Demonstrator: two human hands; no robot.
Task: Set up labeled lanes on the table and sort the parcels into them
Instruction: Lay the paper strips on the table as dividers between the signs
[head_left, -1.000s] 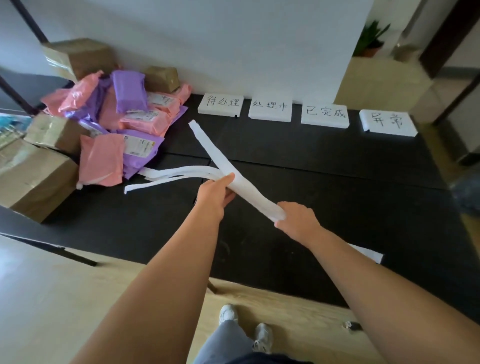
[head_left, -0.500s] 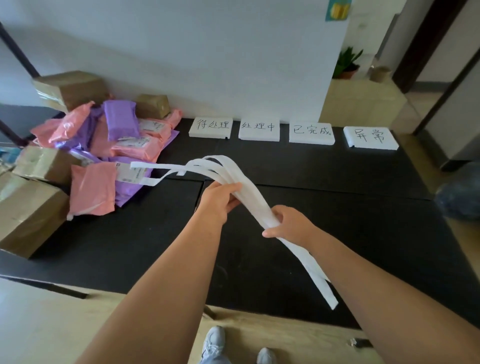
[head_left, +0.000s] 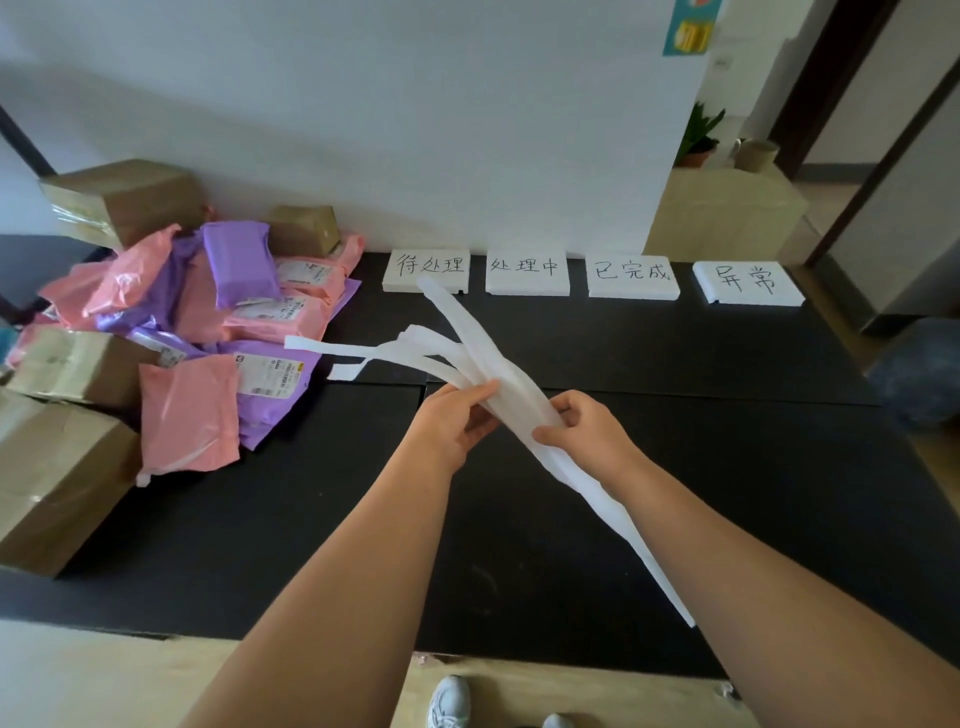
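**Item: white strips (head_left: 470, 332), one bundle, soft and floppy.** Held above the black table (head_left: 753, 441) near its centre. The loose ends fan out toward 10 and 11 o'clock, and one tail hangs toward 5 o'clock.

**Left hand (head_left: 454, 423):** fingers curled round the bundle from below.

**Right hand (head_left: 589, 434):** thumb and fingers pinch the strips just beside the left hand.

**Label blocks (head_left: 525, 271):** four, in a row along the far edge from 12 to 1 o'clock.

**Parcels (head_left: 218, 322):** pink and purple mailers and brown boxes, heaped at 9 to 10 o'clock. None are sorted yet.

**Hazards, as judged:**
- Peeling off one strip may drag its neighbours out of the grip, since they cling together.
- A hard pull could tear the thin material.
- The longest end reaches toward the leftmost block. Whether it touches cannot be told, but a sweep could knock that block askew.
- Limp strips are likely to land crooked and leave uneven lanes.
- The heap crowds the leftmost lane.
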